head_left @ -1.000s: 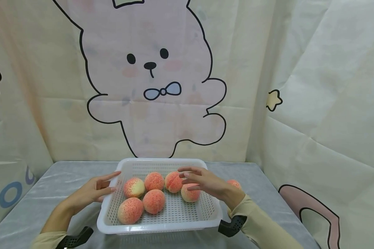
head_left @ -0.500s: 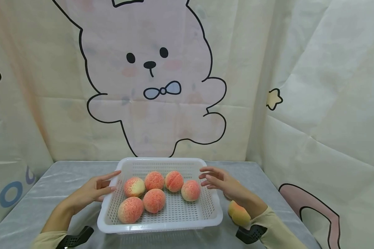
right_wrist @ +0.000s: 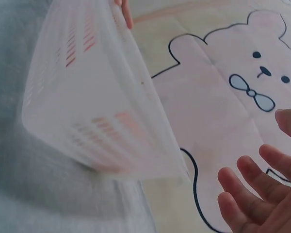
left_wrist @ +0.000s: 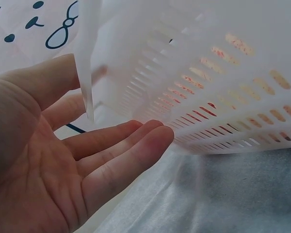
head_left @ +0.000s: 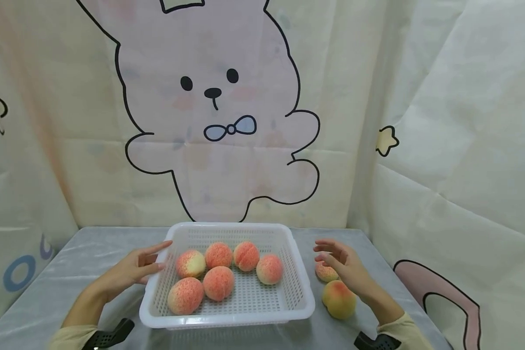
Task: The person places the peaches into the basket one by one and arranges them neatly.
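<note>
A white perforated plastic basket [head_left: 262, 304] sits on the table with several red-yellow peaches [head_left: 219, 283] inside. My left hand [head_left: 129, 272] rests on its left rim; in the left wrist view the thumb reaches over the rim and the fingers [left_wrist: 131, 150] touch the outer wall. Right of the basket, my right hand [head_left: 345, 265] hovers with nothing in it, its fingers [right_wrist: 247, 170] spread and slightly bent. Beneath it on the table are two peaches, one yellowish [head_left: 339, 300] and one farther back [head_left: 325, 271], partly hidden by the hand.
A grey cloth covers the table [head_left: 113, 240]. Behind it hangs a pale curtain [head_left: 218, 189] with a cartoon bear, and another curtain [head_left: 463, 146] closes off the right side.
My right hand has moved right, from above the basket's peaches to over the table beside the basket, uncovering the two peaches there. The left hand stays at the rim.
</note>
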`<state>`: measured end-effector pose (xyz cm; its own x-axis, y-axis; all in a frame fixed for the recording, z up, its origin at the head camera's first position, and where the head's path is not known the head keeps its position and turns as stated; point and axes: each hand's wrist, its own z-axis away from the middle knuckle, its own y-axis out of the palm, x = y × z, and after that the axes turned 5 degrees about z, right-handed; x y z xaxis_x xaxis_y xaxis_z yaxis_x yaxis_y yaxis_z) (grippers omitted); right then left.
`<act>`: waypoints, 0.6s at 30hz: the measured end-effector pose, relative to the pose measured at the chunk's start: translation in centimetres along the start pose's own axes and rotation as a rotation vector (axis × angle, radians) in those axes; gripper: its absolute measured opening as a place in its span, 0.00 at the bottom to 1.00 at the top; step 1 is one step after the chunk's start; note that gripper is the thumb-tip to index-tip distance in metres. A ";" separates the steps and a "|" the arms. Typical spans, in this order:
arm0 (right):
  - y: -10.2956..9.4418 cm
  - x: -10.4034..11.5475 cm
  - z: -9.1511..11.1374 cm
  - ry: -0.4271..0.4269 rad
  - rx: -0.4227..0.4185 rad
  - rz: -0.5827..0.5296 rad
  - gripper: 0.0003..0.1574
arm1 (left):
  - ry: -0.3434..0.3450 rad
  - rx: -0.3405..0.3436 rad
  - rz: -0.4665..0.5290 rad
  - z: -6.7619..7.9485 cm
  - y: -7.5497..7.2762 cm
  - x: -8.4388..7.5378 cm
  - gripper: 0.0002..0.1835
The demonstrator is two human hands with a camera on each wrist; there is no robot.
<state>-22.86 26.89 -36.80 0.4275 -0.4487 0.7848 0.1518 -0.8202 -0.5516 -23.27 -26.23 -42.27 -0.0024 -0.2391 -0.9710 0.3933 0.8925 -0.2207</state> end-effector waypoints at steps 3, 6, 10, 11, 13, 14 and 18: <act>-0.7 -0.9 0.9 0.003 -0.040 0.034 0.22 | 0.002 -0.012 -0.005 0.1 0.0 0.1 0.40; -1.3 -1.9 1.9 0.009 -0.084 0.084 0.21 | -0.010 -0.023 -0.011 0.0 0.0 -0.1 0.39; -2.0 -3.0 3.1 0.045 -0.129 0.164 0.21 | -0.020 -0.032 -0.008 -0.2 0.1 0.0 0.40; -2.1 -3.3 3.3 0.059 -0.135 0.182 0.21 | -0.021 -0.032 -0.009 -0.2 0.1 0.0 0.40; -2.2 -3.8 3.7 0.077 -0.139 0.203 0.21 | -0.025 -0.036 -0.012 -0.2 0.1 -0.1 0.40; -2.3 -4.0 3.8 0.083 -0.139 0.212 0.22 | -0.026 -0.037 -0.014 -0.2 0.1 -0.1 0.40; -2.2 -5.1 4.4 0.143 -0.107 0.234 0.23 | -0.040 -0.043 -0.027 -0.1 0.1 -0.3 0.40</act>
<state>-21.41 32.59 -40.81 0.3082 -0.6698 0.6756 -0.0344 -0.7175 -0.6957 -23.30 -26.05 -42.01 0.0244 -0.2779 -0.9603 0.3540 0.9008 -0.2516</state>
